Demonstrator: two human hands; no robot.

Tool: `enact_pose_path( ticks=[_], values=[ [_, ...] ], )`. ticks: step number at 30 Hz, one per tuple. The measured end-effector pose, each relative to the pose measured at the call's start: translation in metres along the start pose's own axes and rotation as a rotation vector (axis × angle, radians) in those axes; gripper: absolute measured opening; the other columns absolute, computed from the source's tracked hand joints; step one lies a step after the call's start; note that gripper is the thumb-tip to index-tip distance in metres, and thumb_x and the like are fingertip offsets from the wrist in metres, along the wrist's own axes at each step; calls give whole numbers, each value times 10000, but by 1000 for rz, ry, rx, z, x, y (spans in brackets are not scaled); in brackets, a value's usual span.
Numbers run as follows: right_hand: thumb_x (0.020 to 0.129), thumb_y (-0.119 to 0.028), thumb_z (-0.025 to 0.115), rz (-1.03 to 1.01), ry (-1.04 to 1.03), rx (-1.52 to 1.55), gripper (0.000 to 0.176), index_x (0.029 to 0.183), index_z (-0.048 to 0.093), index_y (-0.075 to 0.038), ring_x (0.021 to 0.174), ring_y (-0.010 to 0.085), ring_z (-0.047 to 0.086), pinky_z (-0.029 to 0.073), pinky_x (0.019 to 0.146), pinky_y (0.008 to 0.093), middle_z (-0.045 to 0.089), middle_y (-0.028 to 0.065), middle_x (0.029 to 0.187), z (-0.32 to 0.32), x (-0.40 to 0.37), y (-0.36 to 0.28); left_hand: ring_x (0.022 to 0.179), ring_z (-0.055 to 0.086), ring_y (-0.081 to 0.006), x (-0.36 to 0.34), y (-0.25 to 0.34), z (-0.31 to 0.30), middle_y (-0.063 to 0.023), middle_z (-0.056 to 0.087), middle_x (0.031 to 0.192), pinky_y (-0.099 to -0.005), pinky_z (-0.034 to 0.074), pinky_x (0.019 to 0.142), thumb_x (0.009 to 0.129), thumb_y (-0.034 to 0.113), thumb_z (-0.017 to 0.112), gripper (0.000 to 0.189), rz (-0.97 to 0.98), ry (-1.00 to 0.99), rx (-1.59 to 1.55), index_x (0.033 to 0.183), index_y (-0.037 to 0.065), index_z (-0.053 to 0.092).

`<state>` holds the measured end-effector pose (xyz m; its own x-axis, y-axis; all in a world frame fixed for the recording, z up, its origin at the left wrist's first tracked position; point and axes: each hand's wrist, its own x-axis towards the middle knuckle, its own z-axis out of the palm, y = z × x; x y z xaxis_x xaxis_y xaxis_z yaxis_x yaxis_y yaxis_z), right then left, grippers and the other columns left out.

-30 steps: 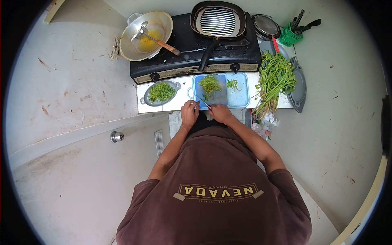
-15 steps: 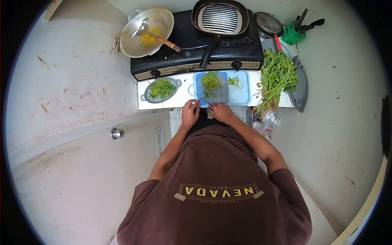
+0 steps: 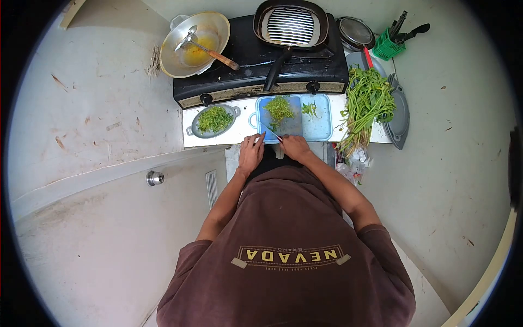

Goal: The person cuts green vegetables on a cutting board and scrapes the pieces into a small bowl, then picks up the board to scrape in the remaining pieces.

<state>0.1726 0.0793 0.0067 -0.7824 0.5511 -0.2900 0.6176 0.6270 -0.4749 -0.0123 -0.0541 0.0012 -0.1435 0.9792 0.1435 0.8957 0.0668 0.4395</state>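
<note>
My right hand (image 3: 295, 147) is closed round the handle of a knife (image 3: 272, 132) at the front edge of a blue cutting board (image 3: 293, 128). The blade points up and to the left over the board. Beside it, at the board's front left corner, my left hand (image 3: 251, 153) has its fingers bent and drawn together; whatever they hold is too small to make out. Chopped greens (image 3: 279, 109) lie in a heap on the board beyond the blade. A few leafy sprigs (image 3: 310, 109) rest on the light blue tray (image 3: 325, 128) to the right.
A grey oval dish (image 3: 236, 111) of chopped greens stands at the left. Stalky greens (image 3: 370, 103) are piled at the right. Behind is a black stove (image 3: 242, 80) carrying a wok (image 3: 185, 68) with a ladle and a grill pan (image 3: 290, 27). A green basket (image 3: 388, 48) holds knives.
The knife blade has swung up and left, and more of it shows above the board. My left fingers have shifted slightly. The whole view has moved a little.
</note>
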Motion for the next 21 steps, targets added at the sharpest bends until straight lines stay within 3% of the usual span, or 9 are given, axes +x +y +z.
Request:
enact_pose_path(
  ticks=[11,21],
  values=[
    [1004,-355,583,-35,-17,9,389,972,700,14,802,430,730,584,737,524,728,240,834,1,-6,5,1176,519,-345,-2,2,-1,-135,549,1290,-474,459,976,974,150,647,525,-53,-40,22,1490,213,568],
    [983,-319,601,-72,-2,-27,344,964,704,8,824,418,735,582,756,518,732,229,844,4,6,1,1172,520,-347,-3,2,0,-138,550,1293,-480,454,983,973,140,638,531,-91,-50,-10,1492,233,574]
  ],
)
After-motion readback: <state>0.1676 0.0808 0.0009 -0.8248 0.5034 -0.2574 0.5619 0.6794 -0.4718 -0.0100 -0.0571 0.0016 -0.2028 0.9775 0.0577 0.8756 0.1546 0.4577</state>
